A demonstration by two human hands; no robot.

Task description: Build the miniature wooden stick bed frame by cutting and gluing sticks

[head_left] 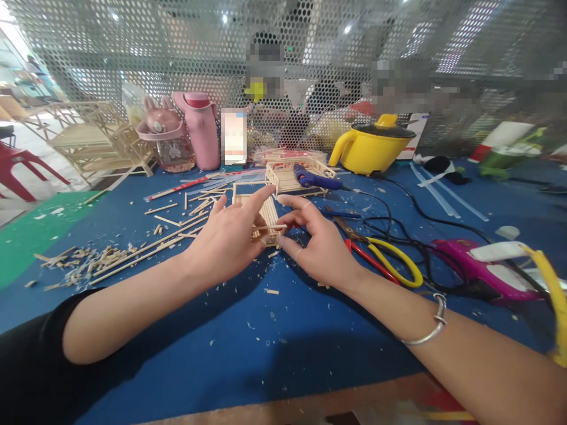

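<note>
A small model of thin wooden sticks (pixel 268 208) lies on the table in front of me, its slats side by side. My left hand (pixel 228 236) reaches over its left part, thumb at the near edge and index finger stretched along the top, gripping it; some of its fingers are hidden. From the right, my right hand (pixel 321 248) has thumb and fingertips closed on the end of a short wooden stick (pixel 271 227) that crosses the model's near side. Behind it stands a second stick model (pixel 283 176), with a blue glue gun (pixel 316 179) lying on it.
Loose sticks (pixel 170 236) and offcuts (pixel 100 262) lie left. Yellow-handled scissors (pixel 398 262), a red-handled tool (pixel 374 262), black cables (pixel 385 227) and a magenta tool (pixel 482 268) lie right. A pink bottle (pixel 204 133), phone (pixel 234 139) and yellow pot (pixel 376 147) stand before perforated mesh (pixel 177 53).
</note>
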